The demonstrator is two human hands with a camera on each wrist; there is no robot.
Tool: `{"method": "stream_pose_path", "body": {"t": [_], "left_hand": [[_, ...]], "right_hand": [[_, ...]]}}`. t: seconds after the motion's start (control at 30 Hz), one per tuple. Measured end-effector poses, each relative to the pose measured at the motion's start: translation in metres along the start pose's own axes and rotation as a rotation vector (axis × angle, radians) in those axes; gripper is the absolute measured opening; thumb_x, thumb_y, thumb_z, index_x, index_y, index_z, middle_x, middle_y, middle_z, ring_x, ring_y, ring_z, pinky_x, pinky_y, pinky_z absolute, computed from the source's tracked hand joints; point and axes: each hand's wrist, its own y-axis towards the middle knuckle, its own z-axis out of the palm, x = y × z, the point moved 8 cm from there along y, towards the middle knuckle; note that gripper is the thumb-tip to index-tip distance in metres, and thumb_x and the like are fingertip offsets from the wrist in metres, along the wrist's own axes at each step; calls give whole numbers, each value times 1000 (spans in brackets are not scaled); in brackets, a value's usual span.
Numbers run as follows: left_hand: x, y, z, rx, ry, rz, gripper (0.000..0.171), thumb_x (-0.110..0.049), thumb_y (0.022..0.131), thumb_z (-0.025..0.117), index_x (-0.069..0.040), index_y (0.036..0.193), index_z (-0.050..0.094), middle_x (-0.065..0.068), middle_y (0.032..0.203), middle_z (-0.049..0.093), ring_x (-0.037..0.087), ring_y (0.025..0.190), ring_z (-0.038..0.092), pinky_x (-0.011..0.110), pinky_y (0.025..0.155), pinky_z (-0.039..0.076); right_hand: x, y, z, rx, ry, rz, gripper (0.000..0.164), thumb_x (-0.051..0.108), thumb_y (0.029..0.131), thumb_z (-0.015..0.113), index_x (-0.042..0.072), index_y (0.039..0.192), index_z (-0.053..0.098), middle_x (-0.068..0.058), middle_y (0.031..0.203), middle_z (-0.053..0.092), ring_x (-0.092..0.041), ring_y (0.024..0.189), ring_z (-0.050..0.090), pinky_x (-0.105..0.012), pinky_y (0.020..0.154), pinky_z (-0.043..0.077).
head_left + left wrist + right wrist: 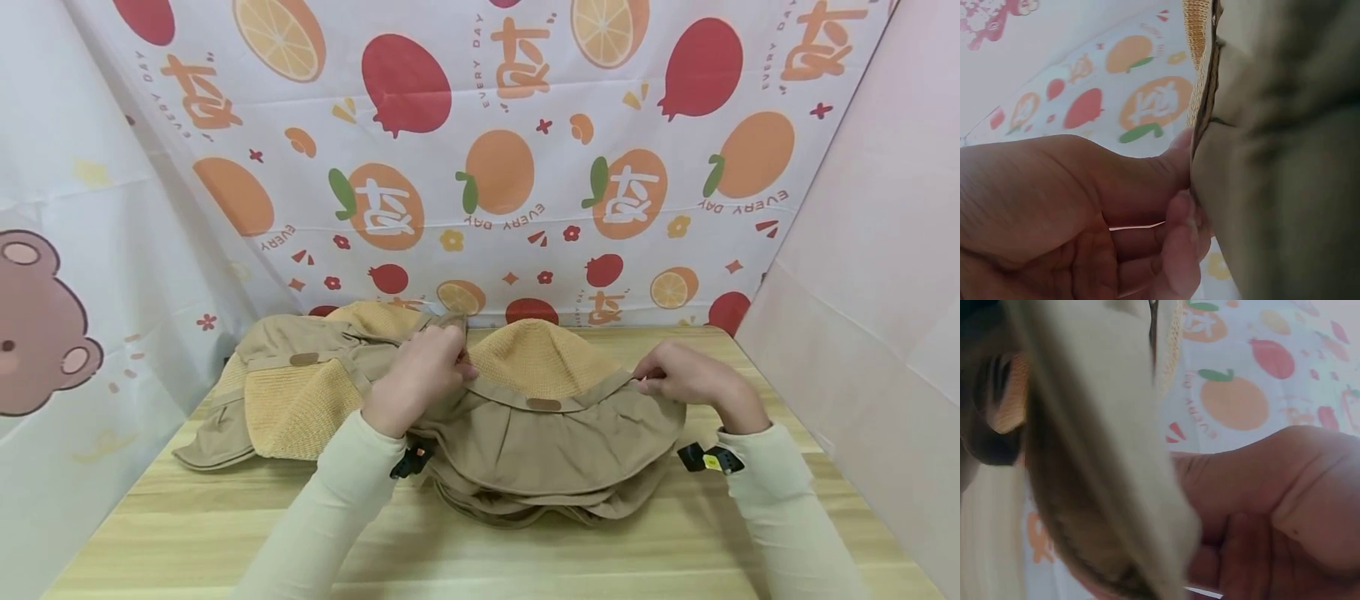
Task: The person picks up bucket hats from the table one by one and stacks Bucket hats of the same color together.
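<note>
A sun hat (555,442) with a khaki pleated brim and a yellow knitted crown is in front of me, more khaki brim layers showing under it. My left hand (420,379) pinches its band edge on the left between thumb and fingers. On the right side, my right hand (690,382) pinches the same hat's edge. In the left wrist view, the thumb and fingertips meet on the khaki cloth (1272,156). The right wrist view shows the brim (1110,444) hanging in front of the fingers, partly hiding them.
More khaki and yellow sun hats (292,400) lie overlapping at the left of the wooden table (480,567). A fruit-printed cloth (495,92) hangs behind the table. White cloth walls (870,275) stand at both sides.
</note>
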Motion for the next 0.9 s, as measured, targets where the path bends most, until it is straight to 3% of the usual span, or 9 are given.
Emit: {"method": "stream_pose_path", "body": {"t": [0.17,0.37,0.43,0.63,0.77,0.9], "left_hand": [[1,1,10,36,29,-22,13,-20,82,74,-15,72,68,-4,70,63,20,66,60,41,62,51],[1,3,16,82,43,-37,10,-19,86,70,-15,80,64,-2,71,60,18,64,56,39,56,48],[0,3,18,89,42,-30,8,-19,86,70,-14,89,66,1,76,61,19,68,56,40,57,48],[-3,1,17,82,20,-15,36,-19,88,68,-17,123,64,7,98,67,21,71,56,39,55,47],[-3,2,22,95,-9,-15,37,-19,90,66,-18,126,62,8,102,67,22,72,58,40,57,48],[-1,4,36,118,-2,-18,34,-18,90,65,-16,123,63,7,106,67,25,82,61,45,66,51]], "right_hand": [[-7,1,8,58,0,25,16,-1,86,64,-1,100,71,-3,86,67,-11,74,57,-31,64,51],[-8,0,14,145,-21,42,27,-4,84,62,-2,111,66,-2,88,65,-13,80,59,-32,68,52],[-9,0,15,167,-28,48,30,-5,83,62,-3,113,65,-1,88,64,-13,81,58,-32,69,52],[-2,-10,4,136,-37,15,32,-7,83,60,-3,114,65,0,89,63,-13,79,56,-32,69,51],[-3,-18,-4,112,-9,34,34,-11,83,56,-2,115,65,0,89,61,-13,77,53,-32,67,49],[-9,-17,1,147,-20,56,34,-9,83,57,-3,116,65,0,89,62,-13,79,54,-32,68,50]]}}
